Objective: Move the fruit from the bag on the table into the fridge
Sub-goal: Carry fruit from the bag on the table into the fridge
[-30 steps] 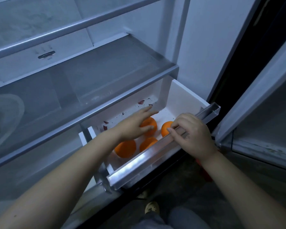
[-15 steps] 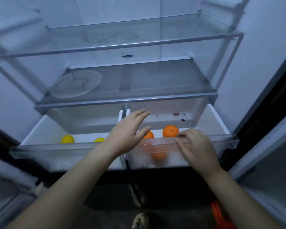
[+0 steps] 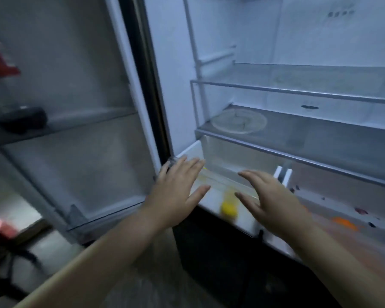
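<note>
Noting positions, left to right. Picture is motion-blurred, so fine contact is uncertain.

- Far left: fridge door (image 3: 76, 152) swung open, with a dark object (image 3: 22, 120) on its upper shelf.
- Left hand (image 3: 178, 192): fingers straight and spread apart, holding nothing, at the left end of the left drawer (image 3: 190, 150) front. Cannot tell whether the palm touches the front.
- Left drawer: pulled out of the fridge (image 3: 169, 63), under the glass shelf (image 3: 320, 138) that carries a round plate (image 3: 239, 121).
- Yellow fruit (image 3: 228, 208): inside the left drawer, seen through its clear front, between the two hands.
- Right hand (image 3: 273, 201): fingers straight and apart, empty, at the right end of the same drawer front.
- Right drawer (image 3: 333, 196): also out. An orange fruit (image 3: 345, 222) shows in it as a smear, with dark specks on the floor around it.
- Bag and table: not in view.

Judgement: fruit is in the drawers, and the step in hand looks like pushing the left drawer shut.

Risks:
1. Uneven push from the two hands could skew the drawer so that it binds on its runners.
2. A hard shove could roll the yellow fruit against the drawer wall and bruise it.
3. Spread fingers near the top edge could be pinched under the glass shelf.
4. If either drawer is left proud, the door will not seal.
</note>
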